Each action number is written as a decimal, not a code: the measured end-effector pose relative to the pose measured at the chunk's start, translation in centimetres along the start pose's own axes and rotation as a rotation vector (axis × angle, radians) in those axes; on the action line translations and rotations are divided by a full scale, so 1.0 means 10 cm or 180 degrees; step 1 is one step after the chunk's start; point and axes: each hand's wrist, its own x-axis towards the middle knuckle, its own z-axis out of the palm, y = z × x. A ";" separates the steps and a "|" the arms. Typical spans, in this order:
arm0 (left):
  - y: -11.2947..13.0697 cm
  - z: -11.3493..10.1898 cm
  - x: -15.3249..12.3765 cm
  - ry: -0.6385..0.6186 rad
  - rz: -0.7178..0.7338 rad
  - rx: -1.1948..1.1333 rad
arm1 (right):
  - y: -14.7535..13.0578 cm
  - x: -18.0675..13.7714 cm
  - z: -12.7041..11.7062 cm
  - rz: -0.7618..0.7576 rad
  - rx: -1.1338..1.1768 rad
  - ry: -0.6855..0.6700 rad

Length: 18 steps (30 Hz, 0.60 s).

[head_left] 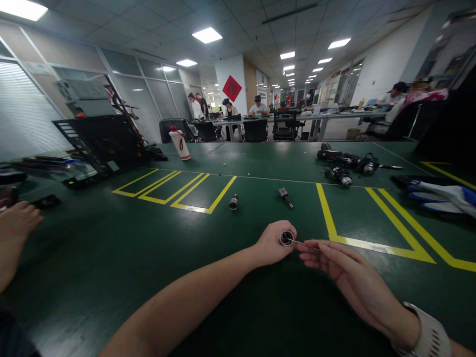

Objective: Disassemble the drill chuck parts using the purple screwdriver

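My left hand (273, 244) is wrapped round a cylindrical metal part (286, 238), whose round open end with a dark inside faces me. From the right, my right hand (344, 270) pinches a thin metal rod (298, 242); its tip reaches into that opening. Whether the rod is a pick or one arm of tweezers cannot be made out. Beyond my hands, a small metal part with a shank (233, 202) stands on the green table (156, 248). A similar part (285, 197) lies on its side to the right of it.
Black-and-silver tool parts (340, 166) lie in a group at the back right. Blue-and-white gloves (439, 196) are farther right. Yellow tape (386, 246) marks the tabletop. At the back left stand a white cup (180, 144) and black equipment (107, 144). Another person's hand (18, 223) is at left.
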 end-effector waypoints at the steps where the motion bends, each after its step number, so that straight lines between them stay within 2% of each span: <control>1: 0.00 0.00 0.00 -0.0001 -0.0038 0.0021 | 0.00 0.00 -0.01 -0.0047 -0.0090 0.0011; 6: 0.01 0.00 0.00 -0.0042 -0.0081 0.0291 | 0.02 -0.04 -0.05 -0.0353 -0.0950 -0.0013; 10: 0.01 -0.01 -0.01 -0.0263 0.0016 0.0688 | 0.03 -0.06 -0.06 -0.0422 -0.1242 -0.0059; 13: 0.01 -0.01 -0.01 -0.0266 0.0059 0.0714 | 0.03 -0.04 -0.04 -0.0383 -0.1084 -0.0086; 18: -0.01 0.01 -0.01 0.0016 0.0087 0.0166 | 0.01 0.00 0.02 -0.0102 -0.0296 -0.0066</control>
